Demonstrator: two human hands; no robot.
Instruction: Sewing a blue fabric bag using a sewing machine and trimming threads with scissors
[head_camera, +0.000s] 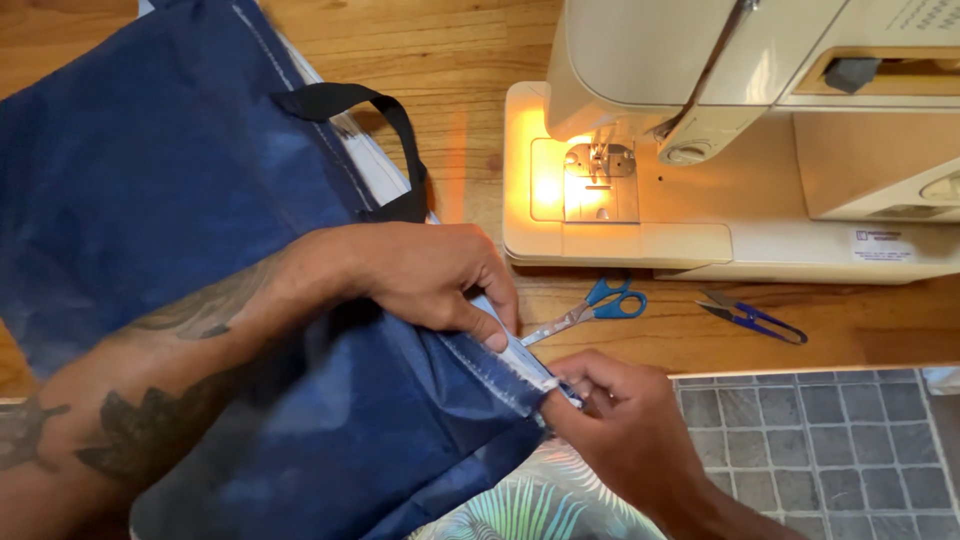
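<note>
A dark blue fabric bag (150, 170) with a black strap handle (385, 120) lies across the wooden table and my lap. My left hand (420, 275) presses down on the bag's stitched edge, thumb and fingers pinching the seam (500, 360). At the corner of that same edge, my right hand (620, 420) pinches the fabric from below. Both hands hold the hem taut between them, just in front of the cream sewing machine (750, 130).
The machine's lit needle plate (598, 190) is beyond my hands. Blue-handled scissors (600, 305) and small blue thread snips (755, 318) lie on the wooden table (450, 60) in front of the machine. Grey tiled floor (820, 430) and leaf-print cloth (530, 505) lie below.
</note>
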